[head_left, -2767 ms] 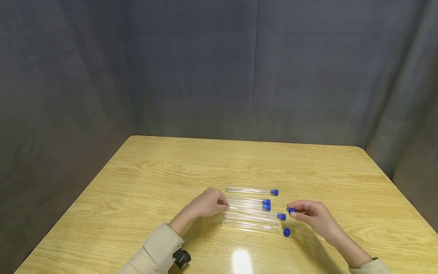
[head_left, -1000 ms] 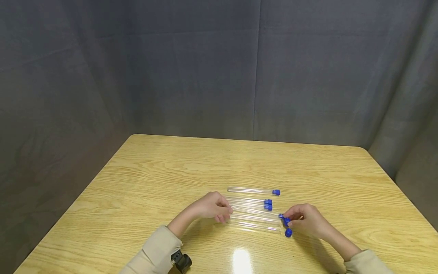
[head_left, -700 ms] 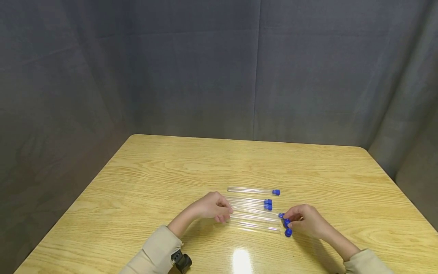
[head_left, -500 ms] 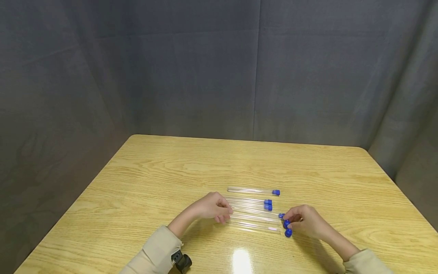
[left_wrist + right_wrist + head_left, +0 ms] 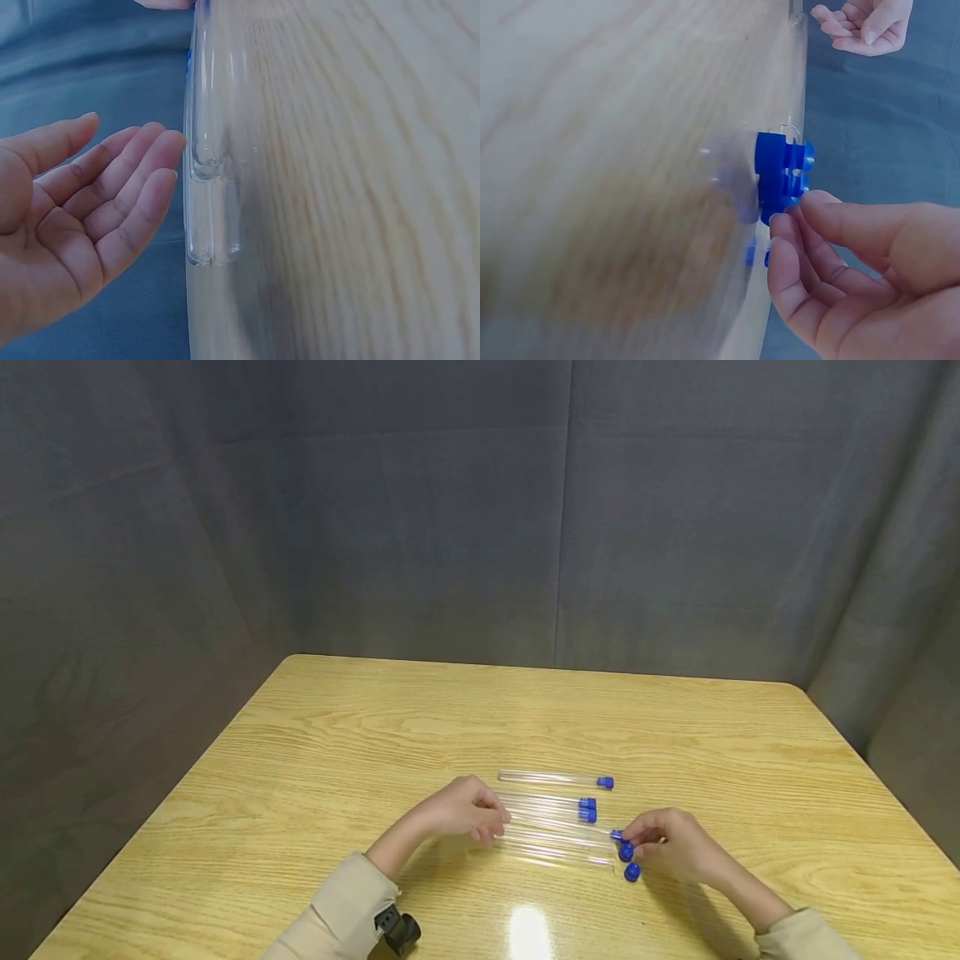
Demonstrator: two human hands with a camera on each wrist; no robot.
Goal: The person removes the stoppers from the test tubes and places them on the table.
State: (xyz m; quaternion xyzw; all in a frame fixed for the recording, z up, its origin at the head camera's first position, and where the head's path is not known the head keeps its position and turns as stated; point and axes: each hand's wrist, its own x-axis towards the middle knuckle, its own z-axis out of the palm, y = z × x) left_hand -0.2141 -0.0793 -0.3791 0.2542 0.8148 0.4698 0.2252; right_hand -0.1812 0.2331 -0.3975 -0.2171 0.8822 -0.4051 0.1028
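Note:
Several clear test tubes lie on the table between my hands, including a capped test tube [image 5: 555, 777] at the back. Nearest me lies an uncapped test tube [image 5: 555, 857]. My left hand [image 5: 467, 808] is by their rounded ends; in the left wrist view its loosely bent fingers [image 5: 142, 187] hold nothing. My right hand [image 5: 671, 842] has its thumb and fingertips close around a blue cap [image 5: 626, 852] at the right ends. Its fingertips also touch the blue cap of one tube [image 5: 617, 836]. Another loose blue cap [image 5: 632, 872] stands nearer me.
A wooden table [image 5: 360, 718] carries everything, with a dark grey curtain [image 5: 420, 527] behind it and at both sides. A black wrist camera [image 5: 397, 932] sits at my left sleeve. Light glares off the tabletop near the front.
My right hand has brought its blue cap leftward and down, from beside the tubes to a spot between the tube ends and the other loose cap. My left hand has barely moved.

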